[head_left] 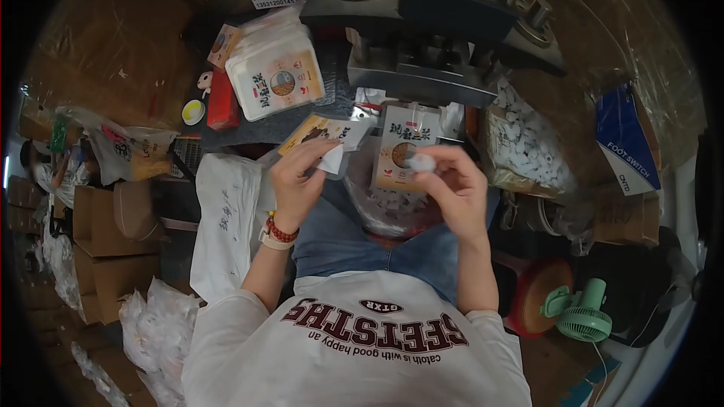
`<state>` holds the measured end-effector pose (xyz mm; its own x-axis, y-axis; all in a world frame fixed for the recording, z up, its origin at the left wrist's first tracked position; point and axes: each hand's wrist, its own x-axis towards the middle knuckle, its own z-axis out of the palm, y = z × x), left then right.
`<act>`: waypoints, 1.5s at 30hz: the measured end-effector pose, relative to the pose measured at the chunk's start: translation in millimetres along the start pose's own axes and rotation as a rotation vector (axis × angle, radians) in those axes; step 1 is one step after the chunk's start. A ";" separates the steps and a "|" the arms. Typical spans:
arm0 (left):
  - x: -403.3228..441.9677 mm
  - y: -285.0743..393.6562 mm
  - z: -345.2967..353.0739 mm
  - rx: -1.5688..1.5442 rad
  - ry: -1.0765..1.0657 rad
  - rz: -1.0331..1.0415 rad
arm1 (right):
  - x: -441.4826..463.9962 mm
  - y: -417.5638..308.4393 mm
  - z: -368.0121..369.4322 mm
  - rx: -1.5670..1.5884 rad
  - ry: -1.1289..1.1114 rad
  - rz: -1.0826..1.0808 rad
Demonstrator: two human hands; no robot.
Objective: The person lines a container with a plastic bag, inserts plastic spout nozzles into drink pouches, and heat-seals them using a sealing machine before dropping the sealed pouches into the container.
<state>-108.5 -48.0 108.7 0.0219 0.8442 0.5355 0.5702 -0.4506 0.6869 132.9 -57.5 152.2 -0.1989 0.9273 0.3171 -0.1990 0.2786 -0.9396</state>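
Observation:
My left hand (296, 181) is closed on the edge of a printed pouch (348, 133) with yellow and white panels; a small white flap (330, 160) shows by the fingertips. My right hand (458, 187) pinches a small white plastic piece (422, 163), perhaps a cap or spout, its exact shape unclear. Behind that piece another printed pouch (400, 124) lies upright to my view, in front of the metal press (422, 79). Below it, a clear plastic bag (377, 207) of small white pieces rests near my lap.
A stack of printed pouches (260, 87) lies at the back left, beside a red box (222, 102) and a yellow-lidded jar (193, 111). To the right are a bag of white plastic pieces (520, 143), a blue foot-switch box (626, 139) and a green fan (587, 320).

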 end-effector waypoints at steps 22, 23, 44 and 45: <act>43.9 -0.5 103.4 -1.009 -0.322 -0.829 | -21.4 -26.9 -47.8 -0.735 0.261 -0.267; 50.7 -0.4 104.2 -1.037 -0.318 -0.860 | -24.2 -26.7 -46.8 -0.733 0.256 -0.268; 120.6 -92.9 44.3 0.672 0.438 -0.242 | -28.4 -75.3 50.5 0.086 -0.625 -0.693; 128.8 -97.5 47.6 0.665 0.445 -0.236 | -27.2 -75.8 54.1 0.102 -0.654 -0.701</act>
<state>-122.1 118.5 87.3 -0.4055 0.6385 0.6541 0.8884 0.1070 0.4463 101.5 -117.3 221.8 -0.4922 0.2266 0.8404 -0.5527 0.6645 -0.5029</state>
